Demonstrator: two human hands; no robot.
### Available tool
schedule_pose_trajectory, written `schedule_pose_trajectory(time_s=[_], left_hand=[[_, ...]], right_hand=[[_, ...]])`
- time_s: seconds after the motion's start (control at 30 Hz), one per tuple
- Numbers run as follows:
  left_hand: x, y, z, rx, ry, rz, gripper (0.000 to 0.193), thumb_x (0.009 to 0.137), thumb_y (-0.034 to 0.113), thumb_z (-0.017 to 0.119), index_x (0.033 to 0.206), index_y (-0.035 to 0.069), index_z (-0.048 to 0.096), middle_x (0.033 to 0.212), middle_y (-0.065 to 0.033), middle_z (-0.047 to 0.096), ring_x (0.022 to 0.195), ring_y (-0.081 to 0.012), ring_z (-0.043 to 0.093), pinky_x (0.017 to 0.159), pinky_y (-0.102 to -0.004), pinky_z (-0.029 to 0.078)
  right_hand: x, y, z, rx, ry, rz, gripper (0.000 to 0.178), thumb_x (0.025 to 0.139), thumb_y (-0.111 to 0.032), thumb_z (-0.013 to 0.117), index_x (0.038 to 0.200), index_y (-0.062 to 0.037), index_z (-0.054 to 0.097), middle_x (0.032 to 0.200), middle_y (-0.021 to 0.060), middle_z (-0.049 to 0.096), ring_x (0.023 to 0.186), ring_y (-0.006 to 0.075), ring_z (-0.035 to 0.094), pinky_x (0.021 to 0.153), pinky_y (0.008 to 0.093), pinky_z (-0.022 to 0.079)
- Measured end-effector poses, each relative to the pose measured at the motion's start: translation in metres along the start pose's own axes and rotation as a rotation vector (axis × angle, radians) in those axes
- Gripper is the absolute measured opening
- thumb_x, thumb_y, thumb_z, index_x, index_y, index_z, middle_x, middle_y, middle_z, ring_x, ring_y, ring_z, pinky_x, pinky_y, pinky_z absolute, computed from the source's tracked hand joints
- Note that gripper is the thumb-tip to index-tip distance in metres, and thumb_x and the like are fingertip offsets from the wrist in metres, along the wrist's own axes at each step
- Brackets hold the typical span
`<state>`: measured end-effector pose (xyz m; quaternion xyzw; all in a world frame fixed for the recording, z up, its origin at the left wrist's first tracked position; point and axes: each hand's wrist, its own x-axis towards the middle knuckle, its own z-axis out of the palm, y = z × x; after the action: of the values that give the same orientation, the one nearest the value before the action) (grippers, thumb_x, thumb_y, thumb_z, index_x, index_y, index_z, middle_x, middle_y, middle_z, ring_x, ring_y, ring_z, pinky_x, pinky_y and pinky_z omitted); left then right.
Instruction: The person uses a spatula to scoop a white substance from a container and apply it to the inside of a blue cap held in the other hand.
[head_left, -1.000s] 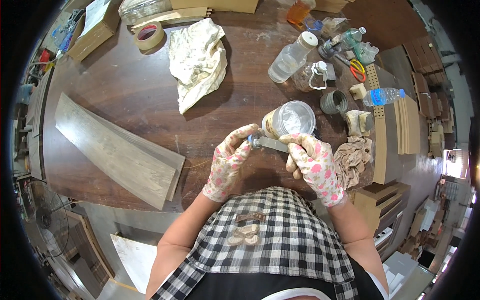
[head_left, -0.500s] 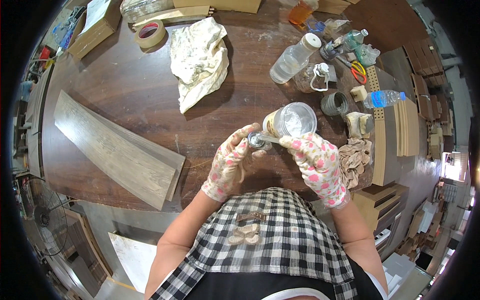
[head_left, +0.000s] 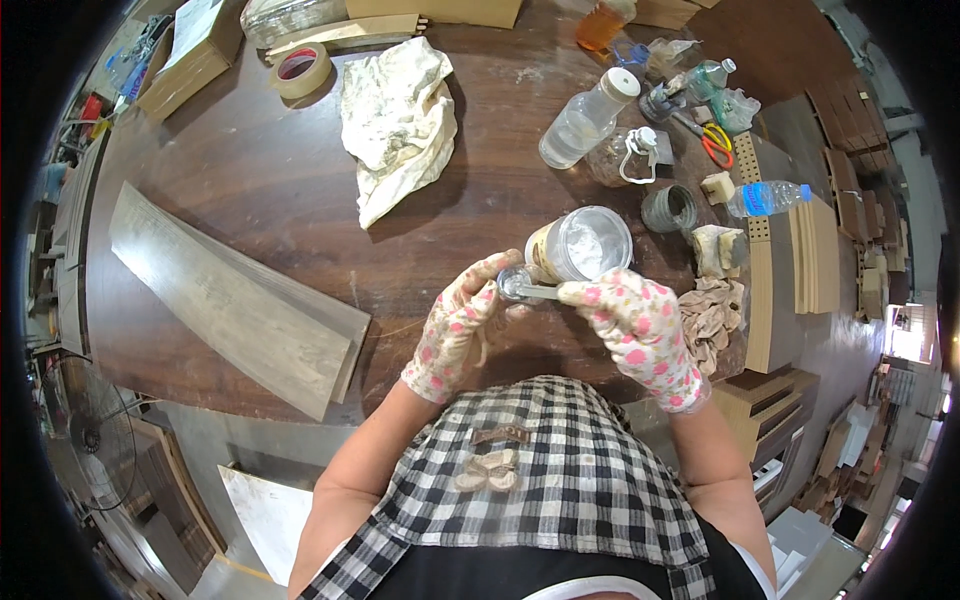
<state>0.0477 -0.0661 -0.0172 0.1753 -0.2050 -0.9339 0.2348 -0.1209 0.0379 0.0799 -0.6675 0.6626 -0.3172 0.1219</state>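
Both my hands wear white gloves with pink flowers. My left hand (head_left: 452, 332) is closed on a small round shiny container (head_left: 513, 280), like a cap or tiny dish, at its fingertips. In my right hand (head_left: 638, 330) is a thin pale spatula-like stick (head_left: 542, 292), pinched between thumb and finger, its far end at the small container. What lies inside the container is too small to make out. Just beyond my hands stands a clear plastic tub (head_left: 620, 222) with white powder (head_left: 588, 248) in it, its mouth tilted toward me.
Two greyish wood-look planks (head_left: 225, 300) lie at the left. A stained white cloth (head_left: 395, 125) and tape roll (head_left: 300, 70) are farther back. At the right stand a clear bottle (head_left: 585, 120), a glass jar (head_left: 668, 210), scissors (head_left: 717, 145), a water bottle (head_left: 768, 198) and a crumpled rag (head_left: 712, 320).
The stick has shifted slightly and now lies flatter over the small container. My right hand has moved a little; my left hand stays nearly in place.
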Motion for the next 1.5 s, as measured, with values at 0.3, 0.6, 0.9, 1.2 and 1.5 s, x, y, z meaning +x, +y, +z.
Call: schedule_pose_trajectory(time_s=[0.3, 0.6, 0.9, 1.2, 1.5], left_hand=[[-0.001, 0.004, 0.0, 0.017, -0.029, -0.013, 0.052, 0.086, 0.02, 0.065, 0.13, 0.001, 0.045, 0.122, -0.0136, 0.055, 0.102, -0.0156, 0.058, 0.083, -0.0243, 0.051], [-0.001, 0.006, 0.0, 0.039, -0.054, -0.026, 0.055, 0.086, 0.022, 0.066, 0.131, 0.0, 0.044, 0.121, -0.0126, 0.056, 0.101, -0.014, 0.058, 0.08, -0.0228, 0.05], [-0.001, 0.006, -0.003, 0.049, -0.067, -0.019, 0.058, 0.084, 0.024, 0.068, 0.13, -0.003, 0.044, 0.12, -0.012, 0.057, 0.102, -0.0146, 0.058, 0.08, -0.0238, 0.05], [-0.002, 0.01, -0.002, 0.095, -0.074, -0.035, 0.056, 0.086, 0.024, 0.066, 0.129, -0.004, 0.044, 0.121, -0.0125, 0.057, 0.103, -0.016, 0.058, 0.084, -0.0257, 0.05], [-0.002, 0.006, -0.002, 0.079, -0.052, -0.001, 0.052, 0.087, 0.022, 0.064, 0.128, -0.003, 0.045, 0.124, -0.0137, 0.055, 0.109, -0.0181, 0.056, 0.093, -0.0311, 0.047]], right_hand=[[0.0, 0.001, -0.004, 0.084, -0.058, -0.004, 0.028, 0.076, 0.0, 0.063, 0.103, -0.0082, 0.067, 0.083, 0.0076, 0.065, 0.073, 0.0255, 0.062, 0.064, 0.0338, 0.051], [0.001, 0.002, -0.008, 0.168, -0.104, 0.086, 0.027, 0.076, 0.002, 0.061, 0.101, -0.0074, 0.067, 0.086, 0.0078, 0.065, 0.078, 0.0266, 0.063, 0.067, 0.034, 0.051], [0.003, 0.009, -0.004, 0.079, -0.06, -0.063, 0.025, 0.077, -0.001, 0.062, 0.1, -0.0079, 0.067, 0.087, 0.0106, 0.065, 0.075, 0.0281, 0.063, 0.065, 0.0339, 0.051], [0.011, 0.009, -0.006, 0.13, -0.089, -0.013, 0.019, 0.078, -0.002, 0.062, 0.096, -0.0056, 0.068, 0.087, 0.0101, 0.067, 0.078, 0.0279, 0.064, 0.069, 0.0346, 0.051], [-0.001, -0.003, -0.004, -0.158, -0.15, -0.062, 0.037, 0.072, -0.003, 0.06, 0.108, -0.0106, 0.065, 0.083, 0.0074, 0.066, 0.072, 0.0243, 0.063, 0.064, 0.0338, 0.051]])
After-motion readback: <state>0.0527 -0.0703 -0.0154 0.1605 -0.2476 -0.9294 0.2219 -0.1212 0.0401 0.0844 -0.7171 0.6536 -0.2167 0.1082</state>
